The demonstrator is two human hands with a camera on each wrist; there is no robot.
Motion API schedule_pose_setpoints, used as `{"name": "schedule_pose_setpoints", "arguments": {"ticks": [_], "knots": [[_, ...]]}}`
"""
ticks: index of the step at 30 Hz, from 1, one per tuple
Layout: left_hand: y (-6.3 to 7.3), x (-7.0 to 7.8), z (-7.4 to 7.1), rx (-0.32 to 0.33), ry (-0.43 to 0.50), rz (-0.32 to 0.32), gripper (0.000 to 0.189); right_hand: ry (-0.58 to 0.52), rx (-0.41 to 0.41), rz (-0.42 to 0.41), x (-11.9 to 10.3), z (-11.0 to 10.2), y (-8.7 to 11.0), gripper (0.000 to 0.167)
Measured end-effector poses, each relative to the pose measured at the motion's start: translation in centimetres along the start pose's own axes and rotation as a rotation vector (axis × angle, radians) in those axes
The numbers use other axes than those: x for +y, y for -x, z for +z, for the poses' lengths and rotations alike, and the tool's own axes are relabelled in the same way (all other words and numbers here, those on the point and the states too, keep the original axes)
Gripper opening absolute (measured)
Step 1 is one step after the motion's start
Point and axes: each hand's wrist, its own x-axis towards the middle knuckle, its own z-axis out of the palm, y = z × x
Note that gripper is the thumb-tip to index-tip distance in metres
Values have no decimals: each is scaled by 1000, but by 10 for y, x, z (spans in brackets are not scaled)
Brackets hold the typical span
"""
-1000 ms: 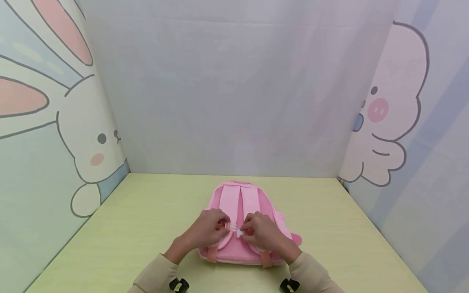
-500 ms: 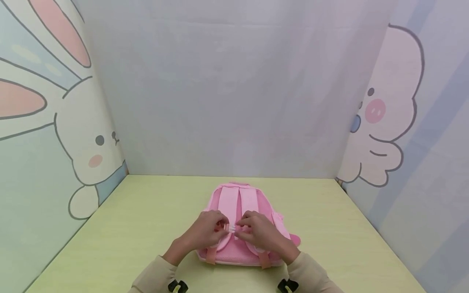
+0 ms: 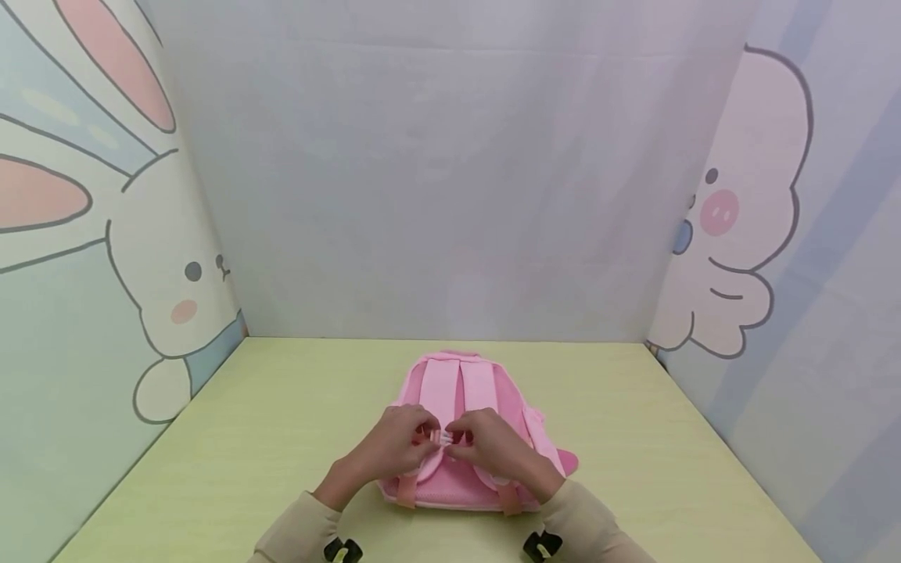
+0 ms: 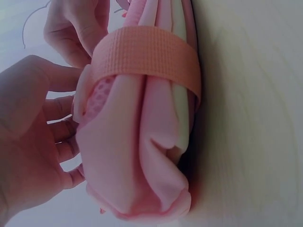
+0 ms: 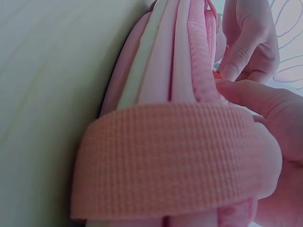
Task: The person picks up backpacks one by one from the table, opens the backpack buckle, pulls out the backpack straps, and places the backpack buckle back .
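Observation:
A pink backpack (image 3: pixel 450 491) lies on the table with its two shoulder straps (image 3: pixel 440 381) facing up. Over its middle, a small white side-release buckle (image 3: pixel 446 438) sits between my fingertips. My left hand (image 3: pixel 400 439) pinches the buckle's left part by its orange webbing. From the other side, the thumb and fingers of my right hand (image 3: pixel 494 444) pinch the right part, close against the left one. The fingers hide most of the buckle, and I cannot tell whether its parts are locked together. Both wrist views show the bag's side and an orange webbing strap (image 4: pixel 142 52) up close.
The pale yellow-green table (image 3: pixel 296 391) spreads around the bag. A plain grey-white wall (image 3: pixel 450 195) stands behind it, with cartoon-printed walls at left and right. A darker pink flap (image 3: pixel 567 461) sticks out at the bag's right side.
My right hand has moved left, bringing its buckle part up against the one in my left hand; a gap showed between them a second ago. The left hand has stayed almost still.

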Motion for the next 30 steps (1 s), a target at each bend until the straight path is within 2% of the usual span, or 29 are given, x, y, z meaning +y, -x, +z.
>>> {"name": "schedule_pose_setpoints", "arguments": {"ticks": [5, 12, 17, 22, 30], "knots": [[0, 2, -1, 0, 2, 0, 12, -59, 7, 27, 0, 2, 0, 13], [0, 4, -3, 8, -18, -7, 12, -227, 18, 175, -3, 2, 0, 23], [-1, 4, -4, 13, -17, -8, 12, -274, 40, 231, -5, 3, -1, 24], [-1, 5, -5, 19, -23, -3, 13, -299, 51, 233, -4, 4, -2, 23], [-1, 1, -1, 5, -41, 5, 13, -250, 39, 194, -5, 4, -2, 18]]}}
